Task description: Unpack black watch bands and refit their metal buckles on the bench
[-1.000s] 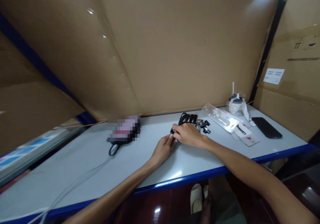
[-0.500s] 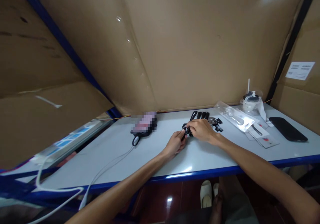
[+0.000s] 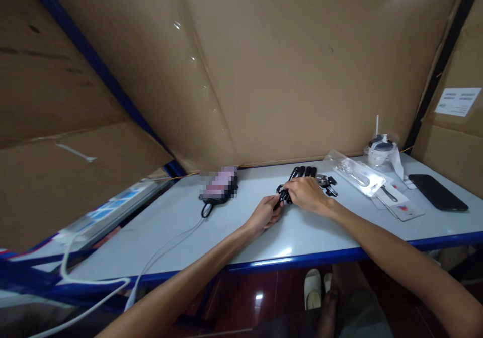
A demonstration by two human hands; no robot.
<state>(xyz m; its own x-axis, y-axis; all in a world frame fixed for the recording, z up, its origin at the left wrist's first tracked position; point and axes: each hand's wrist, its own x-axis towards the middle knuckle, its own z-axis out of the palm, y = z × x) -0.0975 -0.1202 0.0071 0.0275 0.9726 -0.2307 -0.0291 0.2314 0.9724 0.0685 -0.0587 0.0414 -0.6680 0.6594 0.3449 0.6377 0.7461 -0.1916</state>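
Note:
My left hand (image 3: 265,213) is closed round a small black tool (image 3: 279,192) with a shiny metal part, just above the white table. My right hand (image 3: 306,193) meets it from the other side, its fingertips pinched on the top of the same tool. Fingers cover much of the tool, so its exact kind cannot be told. Several glossy black handles (image 3: 308,171) lie side by side just beyond my right hand. Small black and metal pieces (image 3: 331,187) are scattered to the right of it.
On the left of the table (image 3: 181,247) lies a phone (image 3: 219,186) with a cable. To the right are clear packages (image 3: 354,174), a lidded cup with a straw (image 3: 381,149) and a dark phone-like slab (image 3: 437,192). Cardboard walls (image 3: 287,76) enclose the back and sides.
The view has shifted slightly. Both hands stay together on the black tool, with only a small shift of the right fingers.

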